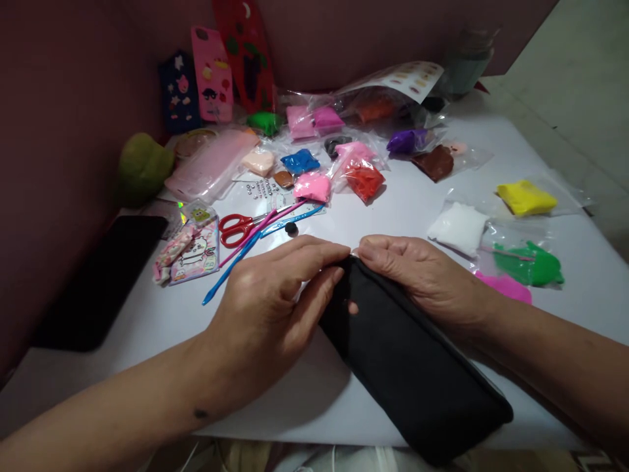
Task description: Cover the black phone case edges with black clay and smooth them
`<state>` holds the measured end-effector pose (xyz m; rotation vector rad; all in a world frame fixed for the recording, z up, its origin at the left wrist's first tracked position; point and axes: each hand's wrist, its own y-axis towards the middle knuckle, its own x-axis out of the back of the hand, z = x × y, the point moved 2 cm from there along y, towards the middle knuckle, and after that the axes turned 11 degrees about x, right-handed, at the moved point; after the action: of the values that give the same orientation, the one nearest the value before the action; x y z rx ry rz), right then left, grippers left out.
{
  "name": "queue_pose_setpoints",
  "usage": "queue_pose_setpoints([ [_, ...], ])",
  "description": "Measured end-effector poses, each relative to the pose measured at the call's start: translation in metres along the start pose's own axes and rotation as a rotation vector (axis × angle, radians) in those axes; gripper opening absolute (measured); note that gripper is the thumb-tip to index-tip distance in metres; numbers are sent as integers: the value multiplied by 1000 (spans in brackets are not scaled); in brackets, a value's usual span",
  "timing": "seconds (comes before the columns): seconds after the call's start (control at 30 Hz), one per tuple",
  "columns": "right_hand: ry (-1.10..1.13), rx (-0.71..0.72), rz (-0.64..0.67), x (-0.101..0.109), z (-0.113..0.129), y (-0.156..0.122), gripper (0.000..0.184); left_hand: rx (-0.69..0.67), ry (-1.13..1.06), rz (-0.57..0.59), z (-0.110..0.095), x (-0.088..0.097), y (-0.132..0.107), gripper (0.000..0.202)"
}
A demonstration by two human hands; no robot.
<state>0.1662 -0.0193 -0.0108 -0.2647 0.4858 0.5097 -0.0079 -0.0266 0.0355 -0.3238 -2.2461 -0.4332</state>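
Note:
A black phone case [403,367] is held tilted above the near part of the white table, its far end between my two hands. A small hole near that end lets skin show through. My left hand [270,308] pinches the far left corner between thumb and fingers. On the other side, my right hand [422,275] grips the far right edge, thumb on top and fingers curled underneath. The two hands' fingertips almost meet at the case's far edge, where a small pale spot shows. A little black lump [291,229] lies on the table just beyond my left hand.
Red-handled scissors [236,229] and a blue modelling tool [236,265] lie left of centre. Bagged clay in several colours, including white clay [459,227], spreads across the back and right. A black phone-like slab [103,282] lies left; decorated cases, one pink [212,72], lean behind.

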Motion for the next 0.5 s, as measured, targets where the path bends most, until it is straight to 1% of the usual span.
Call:
queue_pose_setpoints([
  [0.1, -10, 4, -19, 0, 0, 1, 25, 31, -64, 3, 2, -2, 0, 24],
  [0.23, -39, -12, -27, 0, 0, 1, 26, 69, -159, 32, 4, -4, 0, 23],
  [0.3, -19, -25, -24, 0, 0, 1, 26, 108, -193, 50, 4, -3, 1, 21],
  [0.4, 32, -49, -32, -1, 0, 1, 25, 220, -244, 79, 4, -3, 2, 18],
  [0.5, 34, -60, -47, -1, 1, 0, 25, 389, -405, 162, 5, -6, 4, 15],
])
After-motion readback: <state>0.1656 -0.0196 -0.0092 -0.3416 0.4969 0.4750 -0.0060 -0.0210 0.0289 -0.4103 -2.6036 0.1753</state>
